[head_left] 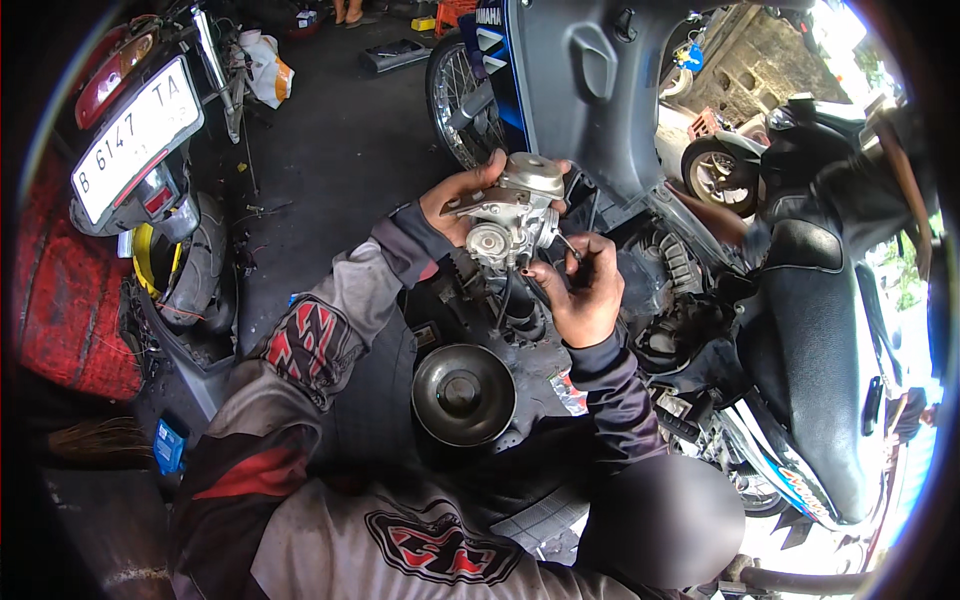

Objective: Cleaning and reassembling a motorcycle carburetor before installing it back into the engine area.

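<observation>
A silver metal carburetor [508,215] is held up in front of me, over the engine area of a motorbike. My left hand [462,200] grips it from the left and behind, with fingers wrapped round the upper body. Close to its lower right side, my right hand [588,290] has thumb and fingers closed in a pinch. A thin dark rod-like piece [569,246] runs from those fingers toward the carburetor; its kind is too small to make out. Below the carburetor hangs a dark hose [503,300]. A round dark metal bowl [463,395] sits beneath, nearer to me.
A blue and grey motorbike [590,80] stands ahead, its front wheel [465,105] at the far side. The black seat [815,300] of another bike is at the right. At the left are a bike with a white plate [138,140] and a red container [75,280].
</observation>
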A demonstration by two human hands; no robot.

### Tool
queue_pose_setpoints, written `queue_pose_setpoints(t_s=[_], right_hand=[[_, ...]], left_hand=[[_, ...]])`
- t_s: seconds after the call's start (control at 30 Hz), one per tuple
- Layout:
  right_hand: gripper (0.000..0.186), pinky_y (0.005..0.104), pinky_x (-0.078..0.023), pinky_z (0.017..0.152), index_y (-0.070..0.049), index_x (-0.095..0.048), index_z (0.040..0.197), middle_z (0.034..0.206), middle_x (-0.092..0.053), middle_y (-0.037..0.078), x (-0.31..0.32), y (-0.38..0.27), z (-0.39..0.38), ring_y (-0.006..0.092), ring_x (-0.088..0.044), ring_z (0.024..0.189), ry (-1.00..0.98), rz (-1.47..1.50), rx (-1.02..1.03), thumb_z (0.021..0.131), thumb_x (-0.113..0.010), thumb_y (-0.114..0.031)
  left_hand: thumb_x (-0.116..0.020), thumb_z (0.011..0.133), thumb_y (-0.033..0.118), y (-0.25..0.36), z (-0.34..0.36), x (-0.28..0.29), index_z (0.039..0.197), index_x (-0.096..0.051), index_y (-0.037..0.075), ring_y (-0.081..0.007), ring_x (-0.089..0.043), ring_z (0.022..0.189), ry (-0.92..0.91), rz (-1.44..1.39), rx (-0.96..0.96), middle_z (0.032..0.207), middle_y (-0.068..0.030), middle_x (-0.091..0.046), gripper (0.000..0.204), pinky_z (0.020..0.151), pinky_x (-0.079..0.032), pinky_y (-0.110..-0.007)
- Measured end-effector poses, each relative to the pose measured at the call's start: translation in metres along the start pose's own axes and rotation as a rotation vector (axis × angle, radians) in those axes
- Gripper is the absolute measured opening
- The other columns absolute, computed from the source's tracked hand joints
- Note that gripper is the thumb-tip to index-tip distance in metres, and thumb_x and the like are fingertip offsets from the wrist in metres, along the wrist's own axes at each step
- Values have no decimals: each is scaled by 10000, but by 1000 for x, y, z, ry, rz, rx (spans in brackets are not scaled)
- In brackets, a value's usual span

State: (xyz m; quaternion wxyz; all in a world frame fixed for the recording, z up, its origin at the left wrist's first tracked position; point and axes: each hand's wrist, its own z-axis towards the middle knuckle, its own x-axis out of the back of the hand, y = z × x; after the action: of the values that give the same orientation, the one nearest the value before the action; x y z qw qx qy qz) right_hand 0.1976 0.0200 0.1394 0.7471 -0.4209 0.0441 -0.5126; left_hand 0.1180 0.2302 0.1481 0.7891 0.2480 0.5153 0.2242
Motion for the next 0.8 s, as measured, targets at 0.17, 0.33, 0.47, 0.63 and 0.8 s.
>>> queue_pose_setpoints(t_s=[0.17, 0.33, 0.47, 0.63, 0.8], right_hand=[[454, 253, -421, 582, -22, -554, 1069, 780, -531, 26, -6, 6, -1, 104, -457, 643, 39, 3, 4, 753, -876, -70], [438, 296, -447, 631, -15, -567, 1089, 756, -510, 37, -8, 10, 2, 130, -468, 671, 107, 7, -37, 765, -858, -64], [458, 302, -486, 660, -31, -557, 1114, 736, -528, 33, -21, 9, 4, 152, -540, 666, 82, 47, -45, 790, -863, -137], [522, 296, -474, 631, -39, -545, 1100, 710, -499, 25, -3, 6, 3, 147, -537, 647, 89, -11, -47, 754, -898, -205], [524, 296, -459, 612, -36, -546, 1096, 709, -492, 24, -12, 6, 0, 141, -520, 637, 57, 28, -63, 749, -900, -203]], left_hand=[[-481, 1019, 531, 0, -3, -2, 1532, -296, -40, -336, -605, 1221, 59, 79, -73, 1352, -227, -551, 790, 1041, -517, -498], [-572, 981, 508, -3, 1, 12, 1500, -322, -91, -364, -609, 1207, 104, 48, -141, 1338, -213, -566, 831, 1025, -513, -470], [-422, 1028, 555, 8, -14, 1, 1522, -295, -59, -444, -546, 1268, 225, 131, -176, 1363, -229, -540, 798, 1016, -505, -547], [-369, 1035, 577, 6, -6, 4, 1541, -251, -37, -444, -516, 1302, 117, 228, -80, 1452, -264, -450, 805, 1041, -493, -545], [-402, 1017, 609, 12, -15, 7, 1545, -232, -26, -433, -489, 1331, 56, 233, -50, 1482, -278, -404, 843, 1025, -514, -534]])
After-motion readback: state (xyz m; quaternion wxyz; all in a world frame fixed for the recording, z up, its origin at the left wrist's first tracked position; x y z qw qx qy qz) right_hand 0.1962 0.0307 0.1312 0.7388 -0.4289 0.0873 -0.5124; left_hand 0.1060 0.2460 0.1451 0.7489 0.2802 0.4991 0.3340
